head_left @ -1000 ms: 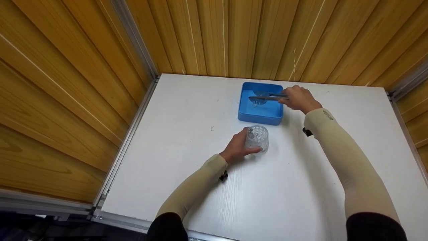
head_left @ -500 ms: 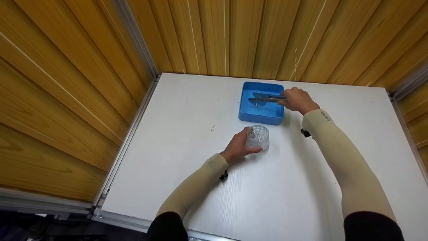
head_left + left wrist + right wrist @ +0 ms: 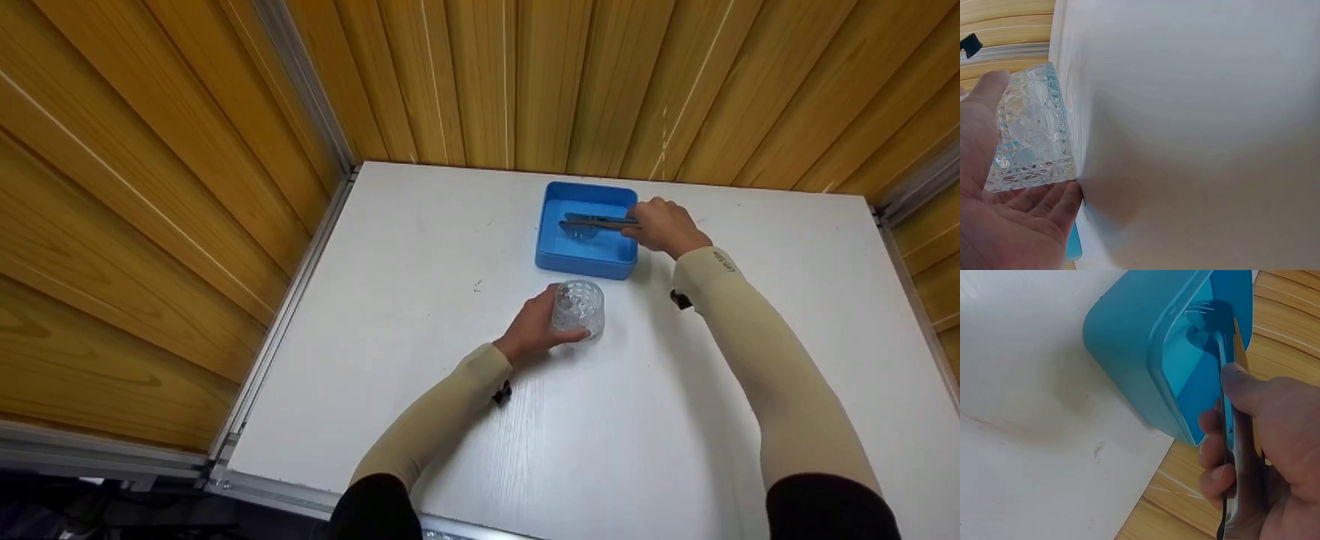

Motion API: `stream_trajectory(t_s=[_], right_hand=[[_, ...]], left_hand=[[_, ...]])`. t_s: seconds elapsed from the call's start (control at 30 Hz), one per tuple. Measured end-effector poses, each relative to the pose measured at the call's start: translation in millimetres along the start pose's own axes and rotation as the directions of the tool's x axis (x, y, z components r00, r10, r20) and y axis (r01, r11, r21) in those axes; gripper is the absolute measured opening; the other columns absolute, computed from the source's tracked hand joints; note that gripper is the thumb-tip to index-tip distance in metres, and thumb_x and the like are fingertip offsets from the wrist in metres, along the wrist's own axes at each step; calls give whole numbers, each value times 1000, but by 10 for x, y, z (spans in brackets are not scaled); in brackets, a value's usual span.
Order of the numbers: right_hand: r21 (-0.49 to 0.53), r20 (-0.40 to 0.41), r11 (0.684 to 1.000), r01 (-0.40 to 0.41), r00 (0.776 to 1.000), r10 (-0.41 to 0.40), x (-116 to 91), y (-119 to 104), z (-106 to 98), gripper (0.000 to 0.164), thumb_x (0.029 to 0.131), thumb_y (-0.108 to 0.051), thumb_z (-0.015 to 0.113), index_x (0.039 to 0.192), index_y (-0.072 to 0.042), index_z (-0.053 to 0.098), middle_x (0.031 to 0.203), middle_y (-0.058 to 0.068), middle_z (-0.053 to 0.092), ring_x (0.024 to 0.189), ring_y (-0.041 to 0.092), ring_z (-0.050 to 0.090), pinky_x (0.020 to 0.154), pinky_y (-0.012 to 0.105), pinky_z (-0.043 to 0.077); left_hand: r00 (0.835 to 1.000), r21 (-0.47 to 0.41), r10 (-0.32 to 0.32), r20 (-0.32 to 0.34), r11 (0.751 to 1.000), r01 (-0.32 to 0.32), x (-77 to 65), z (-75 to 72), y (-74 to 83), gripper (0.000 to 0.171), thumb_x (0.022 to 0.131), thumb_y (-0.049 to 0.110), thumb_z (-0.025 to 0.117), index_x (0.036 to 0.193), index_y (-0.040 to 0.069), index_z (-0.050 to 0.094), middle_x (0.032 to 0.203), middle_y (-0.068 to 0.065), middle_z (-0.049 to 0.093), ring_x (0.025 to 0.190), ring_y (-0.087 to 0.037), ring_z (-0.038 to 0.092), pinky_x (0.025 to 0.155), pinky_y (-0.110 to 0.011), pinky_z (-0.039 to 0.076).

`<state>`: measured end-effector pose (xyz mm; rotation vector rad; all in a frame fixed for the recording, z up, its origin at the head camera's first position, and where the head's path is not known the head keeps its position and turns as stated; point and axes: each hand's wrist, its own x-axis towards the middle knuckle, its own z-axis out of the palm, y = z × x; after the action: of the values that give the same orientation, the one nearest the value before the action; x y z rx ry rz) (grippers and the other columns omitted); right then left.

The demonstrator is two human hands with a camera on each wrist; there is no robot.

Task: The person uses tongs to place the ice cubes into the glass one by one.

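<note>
My left hand (image 3: 534, 324) grips a clear patterned glass (image 3: 579, 309) from its left side, close over the white table. The left wrist view shows the cut texture of the glass (image 3: 1033, 126) and clear rounded lumps inside it. Around metal serving tongs (image 3: 600, 223) my right hand (image 3: 664, 226) is curled. The tongs' two heads, one tined like a fork (image 3: 1203, 309) and one rounded, reach down into a blue square box (image 3: 585, 264). Those heads are nearly together, and what lies between them is hidden.
The white table (image 3: 390, 315) carries the box near its back edge, with the glass in front of it. Wood-plank walls (image 3: 547, 82) rise behind and at the left, and metal rails edge the tabletop.
The tongs' two arms have come closer together inside the box. The right hand and forearm have shifted slightly left. My left hand and the glass have stayed in place.
</note>
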<state>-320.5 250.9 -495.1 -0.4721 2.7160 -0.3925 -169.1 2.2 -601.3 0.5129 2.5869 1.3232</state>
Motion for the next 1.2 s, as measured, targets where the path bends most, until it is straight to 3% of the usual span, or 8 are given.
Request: stream_trajectory(t_s=[0.23, 0.67, 0.97, 1.2], right_hand=[[-5, 20, 999, -35, 999, 35, -20, -10, -18, 39, 103, -17, 65, 134, 6, 62, 117, 26, 66, 103, 40, 61, 94, 57, 53], [-15, 31, 999, -29, 999, 30, -22, -7, -45, 39, 103, -17, 64, 135, 5, 62, 118, 27, 65, 104, 41, 61, 94, 58, 53], [-14, 11, 1000, -18, 1000, 18, -39, 20, -23, 37, 103, -16, 65, 132, 5, 64, 114, 25, 67, 99, 39, 63, 91, 56, 55], [-17, -19, 1000, 7, 1000, -7, -123, 38, -72, 36, 103, -16, 64, 132, 6, 64, 113, 25, 68, 94, 37, 62, 84, 51, 56]], left_hand=[[1000, 9, 1, 2, 1000, -1, -7, -10, 27, 92, 81, 49, 86, 151, 12, 41, 138, -2, 60, 121, -10, 58, 104, -25, 46], [1000, 2, 3, -3, 1000, -3, 18, -8, 28, 90, 80, 48, 87, 151, 14, 42, 137, 1, 60, 120, -9, 57, 105, -26, 45], [1000, -22, 1, 4, 1000, -1, 4, -7, 38, 91, 80, 47, 88, 150, 11, 42, 136, -1, 61, 118, -9, 58, 105, -26, 46], [1000, 19, -18, 7, 1000, 18, -10, -7, 26, 90, 81, 48, 86, 151, 11, 41, 138, -1, 60, 121, -10, 57, 105, -26, 46]])
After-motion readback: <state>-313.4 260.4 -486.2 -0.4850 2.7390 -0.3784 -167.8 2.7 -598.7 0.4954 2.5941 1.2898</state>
